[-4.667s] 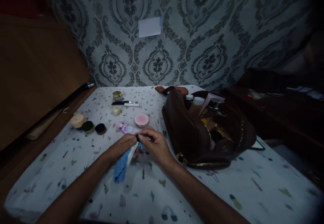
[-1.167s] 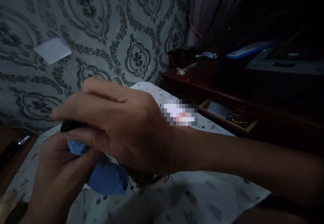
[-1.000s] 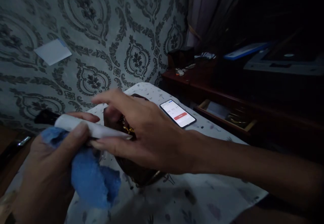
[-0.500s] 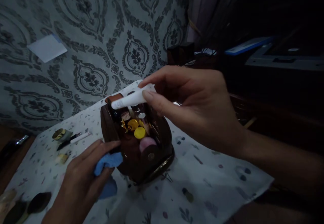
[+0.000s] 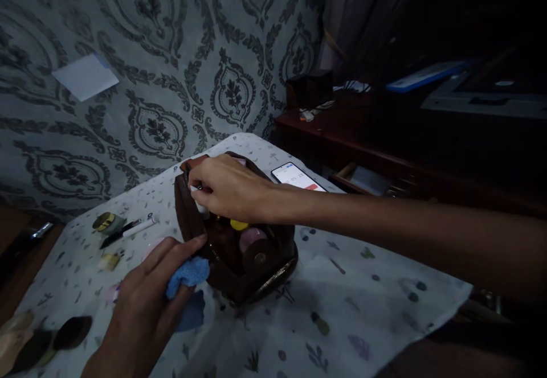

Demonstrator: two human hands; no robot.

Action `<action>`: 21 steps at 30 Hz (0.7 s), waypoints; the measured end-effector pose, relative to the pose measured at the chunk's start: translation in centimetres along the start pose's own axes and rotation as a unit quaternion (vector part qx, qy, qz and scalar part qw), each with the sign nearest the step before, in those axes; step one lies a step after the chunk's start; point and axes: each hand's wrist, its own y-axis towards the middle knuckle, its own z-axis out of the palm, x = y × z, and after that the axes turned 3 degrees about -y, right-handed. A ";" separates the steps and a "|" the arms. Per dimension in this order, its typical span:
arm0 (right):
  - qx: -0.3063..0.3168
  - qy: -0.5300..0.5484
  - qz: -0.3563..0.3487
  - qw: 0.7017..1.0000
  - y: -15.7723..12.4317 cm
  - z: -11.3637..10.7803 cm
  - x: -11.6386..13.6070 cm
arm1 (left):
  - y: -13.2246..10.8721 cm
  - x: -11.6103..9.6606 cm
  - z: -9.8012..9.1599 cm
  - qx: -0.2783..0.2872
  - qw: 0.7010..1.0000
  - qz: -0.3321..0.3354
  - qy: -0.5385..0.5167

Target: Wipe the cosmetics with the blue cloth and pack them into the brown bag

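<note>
An open brown bag (image 5: 239, 287) stands on the patterned white cloth, with a yellow round item (image 5: 239, 225) and a pink round item (image 5: 252, 238) inside. My right hand (image 5: 226, 187) reaches into the bag's far left part, fingers closed on a white tube that is mostly hidden. My left hand (image 5: 149, 292) grips a blue cloth (image 5: 190, 274) and touches the bag's near left edge with a fingertip.
Left of the bag lie a white pen (image 5: 141, 227), a black pen (image 5: 122, 233) and a small jar (image 5: 106, 222). Sunglasses (image 5: 72, 332) rest at the lower left. A lit phone (image 5: 297, 177) lies behind my right forearm.
My right hand has moved left and down into the bag with the white tube. The phone now shows. My left hand stays at the bag's edge with the blue cloth.
</note>
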 end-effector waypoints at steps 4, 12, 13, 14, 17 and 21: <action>0.069 0.000 0.014 0.998 1.5 1.6 -0.5 | -0.2 0.1 0.2 -0.012 1.000 0.016 0.012; 0.129 0.002 0.057 0.990 2.1 3.8 -1.0 | 0.1 0.0 0.2 -0.020 0.999 0.038 0.020; 0.132 0.004 0.059 0.990 2.1 3.8 -1.0 | 0.1 0.0 0.2 -0.022 0.999 0.042 0.017; 0.132 0.006 0.060 0.989 2.1 3.8 -0.9 | 0.2 0.0 0.3 -0.023 0.999 0.044 0.015; 0.141 0.001 0.071 0.987 2.5 3.6 -0.6 | 0.2 0.0 0.3 -0.019 0.999 0.037 0.014; 0.169 -0.005 0.099 0.981 3.4 3.2 -0.3 | 0.4 -0.1 0.1 -0.010 0.999 0.033 0.032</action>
